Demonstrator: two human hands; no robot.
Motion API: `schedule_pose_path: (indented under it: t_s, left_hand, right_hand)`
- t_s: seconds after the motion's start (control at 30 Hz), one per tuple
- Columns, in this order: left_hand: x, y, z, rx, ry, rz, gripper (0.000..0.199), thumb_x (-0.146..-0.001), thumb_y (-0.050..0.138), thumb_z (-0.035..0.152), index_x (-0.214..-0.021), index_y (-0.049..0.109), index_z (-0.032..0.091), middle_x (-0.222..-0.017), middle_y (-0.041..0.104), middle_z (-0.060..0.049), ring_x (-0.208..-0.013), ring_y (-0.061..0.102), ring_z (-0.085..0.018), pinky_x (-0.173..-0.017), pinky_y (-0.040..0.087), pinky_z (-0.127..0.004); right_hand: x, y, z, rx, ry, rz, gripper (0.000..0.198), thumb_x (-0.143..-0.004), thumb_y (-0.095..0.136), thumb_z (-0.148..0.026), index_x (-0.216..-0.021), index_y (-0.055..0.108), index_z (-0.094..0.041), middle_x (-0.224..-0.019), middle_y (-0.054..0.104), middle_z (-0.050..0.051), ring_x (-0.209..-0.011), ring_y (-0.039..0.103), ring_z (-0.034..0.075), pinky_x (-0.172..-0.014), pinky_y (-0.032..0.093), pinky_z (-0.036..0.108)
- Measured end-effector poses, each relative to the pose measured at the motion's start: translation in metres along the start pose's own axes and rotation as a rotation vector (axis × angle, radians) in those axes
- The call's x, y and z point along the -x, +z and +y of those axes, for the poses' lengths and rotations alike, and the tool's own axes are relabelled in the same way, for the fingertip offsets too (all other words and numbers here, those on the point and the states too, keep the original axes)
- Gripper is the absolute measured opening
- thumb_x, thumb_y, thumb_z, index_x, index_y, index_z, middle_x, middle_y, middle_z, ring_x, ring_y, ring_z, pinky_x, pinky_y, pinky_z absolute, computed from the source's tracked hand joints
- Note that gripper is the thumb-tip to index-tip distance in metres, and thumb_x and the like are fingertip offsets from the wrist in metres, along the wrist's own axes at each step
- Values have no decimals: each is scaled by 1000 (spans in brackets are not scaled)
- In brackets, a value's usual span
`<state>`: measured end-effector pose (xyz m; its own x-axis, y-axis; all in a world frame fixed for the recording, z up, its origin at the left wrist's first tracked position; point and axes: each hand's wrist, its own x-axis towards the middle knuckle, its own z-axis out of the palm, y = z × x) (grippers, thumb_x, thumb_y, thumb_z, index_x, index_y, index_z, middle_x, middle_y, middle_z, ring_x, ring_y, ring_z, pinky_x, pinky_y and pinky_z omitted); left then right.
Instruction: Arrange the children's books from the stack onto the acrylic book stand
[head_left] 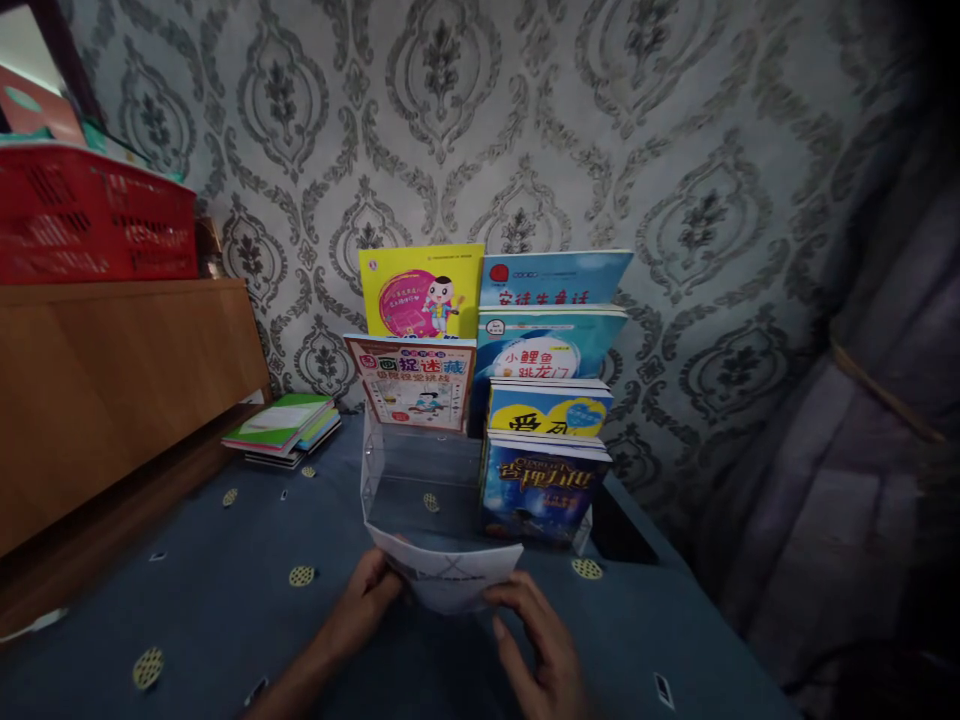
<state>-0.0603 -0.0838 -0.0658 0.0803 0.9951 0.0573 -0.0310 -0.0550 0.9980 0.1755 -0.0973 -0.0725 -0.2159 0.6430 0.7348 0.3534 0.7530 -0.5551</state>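
A curved white sheet of paper or thin booklet [454, 575] with faint dark print is held low in front of me. My left hand [366, 597] pinches its left edge, and my right hand [536, 640] grips the right edge with the thumb below. Just beyond it stands a clear plastic book rack [373, 470]. In its left column are a yellow book [382, 300] and a picture book with a brown border [420, 385]. Blue books [551, 335], a yellow-and-blue book [551, 408] and a dark blue book [540, 490] fill the right column, upright in steps.
Green and white books or notebooks [281, 425] lie stacked at the left on the dark blue cloth [225, 570]. A red basket [97, 215] sits on a wooden cabinet [135, 380]. Patterned wallpaper [442, 120] rises behind; a tied curtain [847, 450] hangs right.
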Motion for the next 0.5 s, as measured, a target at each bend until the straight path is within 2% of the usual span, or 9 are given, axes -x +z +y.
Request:
schedule_pose_path:
  t_s: [0.17,0.33,0.4,0.5]
  left_hand:
    - [6,2,10,18,63,37,33,-76,69,44,-98,68,19,-81,66,-2,-77,59,-19,-70,49,-29]
    - [10,5,24,-5,189,214,42,-80,67,46,-113,66,21,-106,71,-6,-103,64,-25,-89,52,-32]
    - [10,4,30,-49,211,248,42,-81,67,47,-114,66,20,-103,70,-6,-102,65,-25,-90,51,-33]
    - [8,0,37,-111,252,267,38,-83,65,45,-111,66,19,-90,67,-5,-90,65,-22,-83,52,-32]
  right_hand:
    - [-3,0,-4,22,-25,25,15,-95,51,-18,-102,60,-27,-95,67,3,-88,70,18,-77,59,24]
    - [-14,2,-15,44,-53,78,14,-95,52,-19,-100,62,-27,-94,70,3,-88,72,18,-76,59,24]
    - [-18,4,-17,48,-44,67,14,-95,52,-19,-99,63,-27,-95,71,4,-90,72,19,-78,60,26]
    - [-24,6,-16,55,-35,51,13,-95,53,-21,-99,65,-25,-96,72,6,-91,72,21,-80,60,30]
